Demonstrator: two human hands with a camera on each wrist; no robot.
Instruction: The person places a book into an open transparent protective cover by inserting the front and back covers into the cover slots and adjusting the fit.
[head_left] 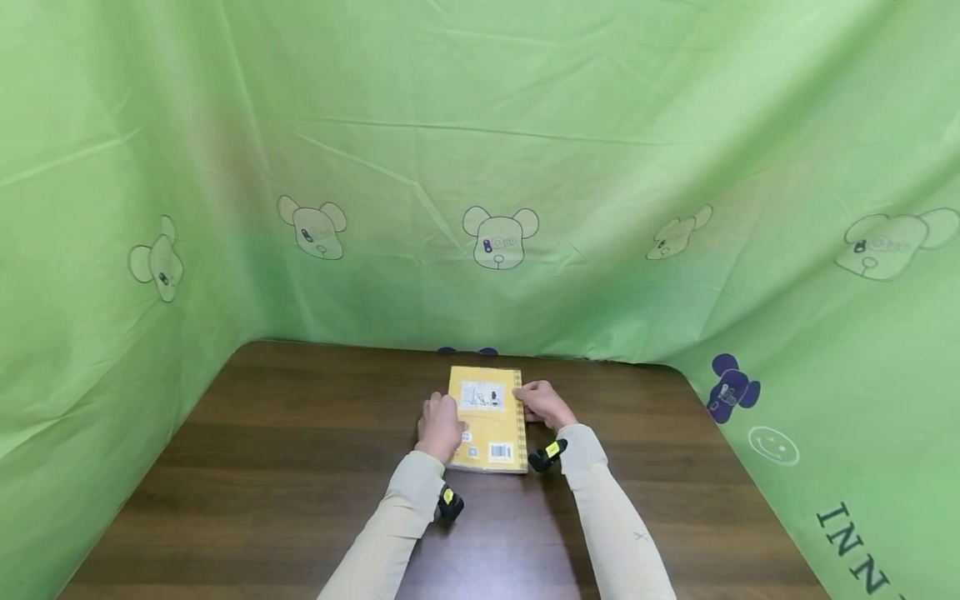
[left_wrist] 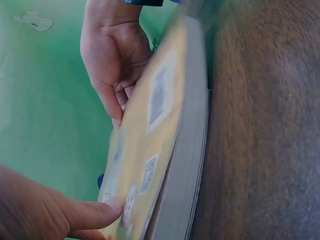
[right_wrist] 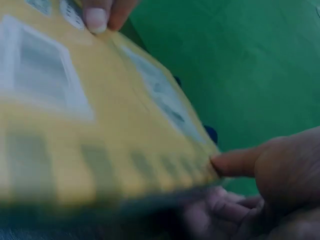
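A yellow book [head_left: 491,437] is between both hands over the far half of the table, its barcode side facing up and a checked strip along its right edge. My left hand [head_left: 440,427] grips the left edge; in the left wrist view its thumb [left_wrist: 100,214] lies on the cover. On the opposite side, my right hand [head_left: 549,405] pinches the checked edge, thumb on top and fingers underneath in the right wrist view. Grey page edges [left_wrist: 192,135] show in the left wrist view, with a narrow gap beneath the cover. The left hand's fingers under the book are hidden.
The brown wooden table [head_left: 300,467] has rounded far corners. A green cloth [head_left: 405,158] printed with bear heads hangs behind it and along both sides. Each wrist wears a small black device, such as the one by the right cuff [head_left: 582,448].
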